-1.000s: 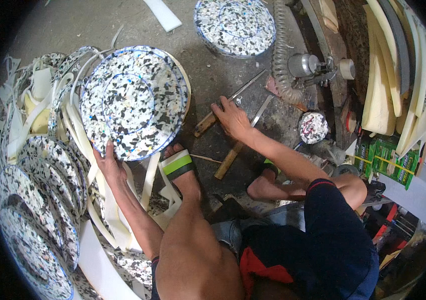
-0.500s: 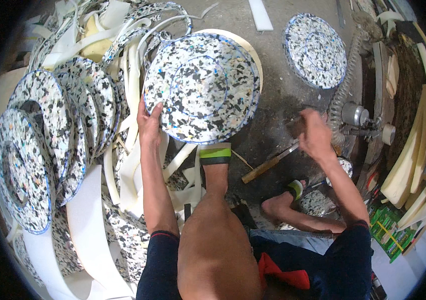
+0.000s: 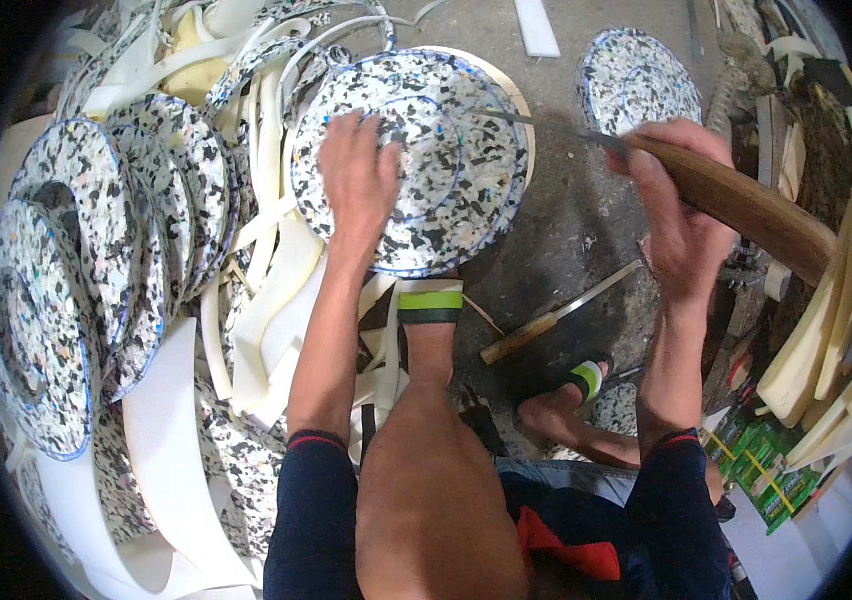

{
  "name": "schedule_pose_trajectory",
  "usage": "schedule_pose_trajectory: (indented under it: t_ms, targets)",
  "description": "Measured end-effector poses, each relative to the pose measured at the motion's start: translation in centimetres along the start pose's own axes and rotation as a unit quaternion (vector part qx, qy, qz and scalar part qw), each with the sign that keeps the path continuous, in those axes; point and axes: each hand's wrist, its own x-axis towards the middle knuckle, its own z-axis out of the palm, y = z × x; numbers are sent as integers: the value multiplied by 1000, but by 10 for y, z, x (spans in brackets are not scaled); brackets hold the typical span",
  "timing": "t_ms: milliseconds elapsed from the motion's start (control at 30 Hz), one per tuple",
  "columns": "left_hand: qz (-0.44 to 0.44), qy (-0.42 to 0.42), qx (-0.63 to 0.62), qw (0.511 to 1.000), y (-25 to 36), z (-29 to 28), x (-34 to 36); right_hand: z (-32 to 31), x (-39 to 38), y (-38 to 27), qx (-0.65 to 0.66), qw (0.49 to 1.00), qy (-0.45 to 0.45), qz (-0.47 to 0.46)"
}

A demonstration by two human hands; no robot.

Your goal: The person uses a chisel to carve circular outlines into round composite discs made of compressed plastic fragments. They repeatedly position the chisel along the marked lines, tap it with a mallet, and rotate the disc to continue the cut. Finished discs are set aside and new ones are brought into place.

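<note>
A round disc of speckled black-and-white foam [image 3: 491,205] lies in front of me, with a blue line round its rim and a blue circle drawn inside. Flat on its top rests my left hand [image 3: 358,180], fingers stretched out and holding nothing. My right hand [image 3: 684,225] grips a knife [image 3: 746,195] with a long, thick wooden handle and a thin, narrow blade. The blade points left, its tip over the right part of the disc; whether it touches the foam I cannot tell. Under the disc shows the edge of a pale round board [image 3: 523,110].
Several speckled foam rings [image 3: 36,330] lean in a row at left, among white foam offcuts [image 3: 161,430]. Another foam disc [image 3: 641,80] lies at far right. A second wooden-handled blade [image 3: 521,336] is on the floor. Curved foam strips [image 3: 816,330] stand at right beside green packets [image 3: 766,470].
My left hand has gone from the disc's left rim onto its top. My right hand has come up from near the floor and now holds the knife over the disc.
</note>
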Motion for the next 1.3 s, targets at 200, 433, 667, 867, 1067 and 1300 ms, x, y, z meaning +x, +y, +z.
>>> schedule_pose_trajectory:
  t_ms: [200, 433, 667, 867, 1067, 1300]
  targets:
    - [-8, -125, 31, 992, 18, 36, 16, 30, 18, 6, 27, 995, -80, -58]
    - [19, -78, 33, 996, 10, 45, 7, 48, 29, 11, 25, 986, -141, -80]
    - [49, -49, 70, 995, 10, 48, 4, 47, 41, 4, -43, 974, -202, -98]
    - [46, -49, 80, 995, 11, 49, 4, 48, 41, -2, -49, 973, -216, -69]
    - [50, -50, 98, 993, 11, 49, 4, 56, 44, -1, -18, 973, -212, -89]
    - [39, -39, 90, 994, 10, 51, 4, 73, 49, -8, -35, 977, -204, -43]
